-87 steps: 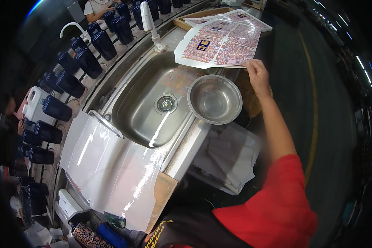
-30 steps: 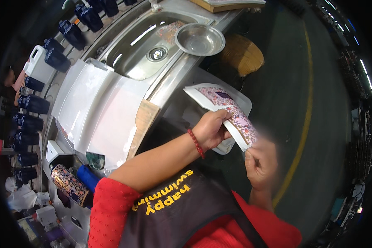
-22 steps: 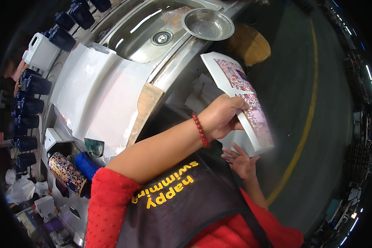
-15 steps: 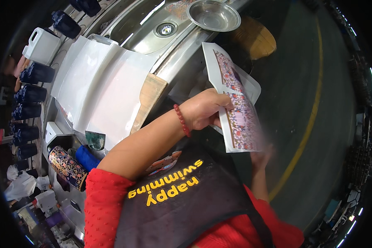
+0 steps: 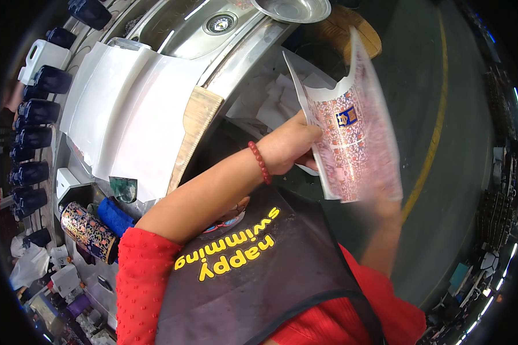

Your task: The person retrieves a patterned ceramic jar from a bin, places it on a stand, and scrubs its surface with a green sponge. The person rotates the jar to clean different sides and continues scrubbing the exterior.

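Above the dark floor to the right of the counter, my left hand, with red beads at its wrist, is closed on the left edge of some floral-printed sheets. They bend apart like a half-open booklet. A curved, patterned face with a small blue-and-gold label shows between the white outer edges. My right hand is at the lower right edge of the sheets. Motion smears its fingers, so its grip cannot be made out.
White sheets cover the counter beside a toothed wooden board. Behind are a sink and metal bowl. A floral cylinder, a dark green scraper-like piece and several dark blue jars are at left.
The sheets have spread apart and turned, showing the labelled inner face. My right hand has shifted slightly up and right with their edge. My left hand keeps its hold, and the view has shifted.
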Demonstrator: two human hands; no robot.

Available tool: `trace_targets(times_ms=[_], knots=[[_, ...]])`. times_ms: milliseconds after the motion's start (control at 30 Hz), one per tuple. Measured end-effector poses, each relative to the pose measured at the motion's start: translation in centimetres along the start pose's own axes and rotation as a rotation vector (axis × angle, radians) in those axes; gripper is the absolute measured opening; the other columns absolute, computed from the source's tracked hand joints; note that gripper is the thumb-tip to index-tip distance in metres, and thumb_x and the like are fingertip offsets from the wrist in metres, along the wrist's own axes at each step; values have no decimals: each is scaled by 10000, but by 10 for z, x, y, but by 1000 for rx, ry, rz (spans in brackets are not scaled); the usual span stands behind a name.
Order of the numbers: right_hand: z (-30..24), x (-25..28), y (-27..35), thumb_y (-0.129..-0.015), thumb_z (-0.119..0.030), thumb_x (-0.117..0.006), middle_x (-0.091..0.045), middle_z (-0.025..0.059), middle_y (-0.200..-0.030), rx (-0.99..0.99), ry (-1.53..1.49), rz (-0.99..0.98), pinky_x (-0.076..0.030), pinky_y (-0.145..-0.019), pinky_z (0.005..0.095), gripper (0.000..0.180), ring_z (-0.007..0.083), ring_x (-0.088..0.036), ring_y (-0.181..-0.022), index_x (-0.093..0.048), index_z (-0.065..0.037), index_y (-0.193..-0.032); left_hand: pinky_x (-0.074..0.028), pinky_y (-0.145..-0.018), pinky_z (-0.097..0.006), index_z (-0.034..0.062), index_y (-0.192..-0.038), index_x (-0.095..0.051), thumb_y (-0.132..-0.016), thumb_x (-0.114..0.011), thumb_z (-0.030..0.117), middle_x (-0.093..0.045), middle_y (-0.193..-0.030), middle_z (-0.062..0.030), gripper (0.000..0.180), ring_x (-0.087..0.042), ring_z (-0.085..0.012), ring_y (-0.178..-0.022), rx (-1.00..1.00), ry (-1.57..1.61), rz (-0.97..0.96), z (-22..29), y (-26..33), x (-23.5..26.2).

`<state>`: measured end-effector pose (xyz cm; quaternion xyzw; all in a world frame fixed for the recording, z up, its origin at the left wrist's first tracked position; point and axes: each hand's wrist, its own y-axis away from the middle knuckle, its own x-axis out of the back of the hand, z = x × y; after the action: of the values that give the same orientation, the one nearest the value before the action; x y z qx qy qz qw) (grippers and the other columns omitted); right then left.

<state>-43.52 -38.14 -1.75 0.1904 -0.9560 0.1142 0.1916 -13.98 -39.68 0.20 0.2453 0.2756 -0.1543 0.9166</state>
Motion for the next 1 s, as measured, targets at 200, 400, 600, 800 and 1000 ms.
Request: trace_targets(times_ms=[200, 400, 600, 800, 1000], knots=[[-54, -42, -7, -935, -180, -683, -482, 282, -1489, 253, 293, -277, -368, -1152, 471, 612, 431, -471, -1388, -468, 11, -1476, -631, -810, -382, -4, -1286, -557, -979, -486, 101, -635, -1161, -143, 332, -678, -239, -997, 60, 207, 46, -2, 19, -19], [-79, -17, -5, -872, 17, -674, -624, 259, -1344, 75, 252, -90, -513, -1013, 451, 447, 388, -649, -1193, -615, 66, -1312, -617, -857, -380, -3, -1419, -466, -1042, -495, 219, -616, -1191, -138, 438, -691, -249, -1036, 13, 344, -61, -3, 38, -36], [-86, 8, -77, -908, 37, -642, -709, 216, -1161, 209, 97, 458, -525, -963, 336, 317, 253, -703, -1032, -650, 134, -1210, -575, -899, -321, 7, -1532, -369, -1050, -558, 322, -586, -1310, -127, 606, -687, -215, -1076, -139, 92, -348, 27, 72, -11], [-121, -36, -203, -931, -35, -658, -734, 162, -1023, 363, -36, 319, -544, -833, 307, 276, 191, -694, -919, -667, 147, -1138, -555, -901, -308, -4, -1486, -436, -1038, -568, 280, -573, -1377, -157, 547, -683, -202, -1080, -275, -54, -107, 18, 144, 8], [-116, -174, -352, -880, -78, -625, -725, 239, -1041, 290, -22, -188, -566, -796, 381, 330, 289, -718, -918, -649, 118, -1144, -543, -894, -280, 3, -1450, -474, -1032, -598, 256, -606, -1267, -101, 504, -654, -143, -1054, -333, 52, 166, -14, 222, 12]])
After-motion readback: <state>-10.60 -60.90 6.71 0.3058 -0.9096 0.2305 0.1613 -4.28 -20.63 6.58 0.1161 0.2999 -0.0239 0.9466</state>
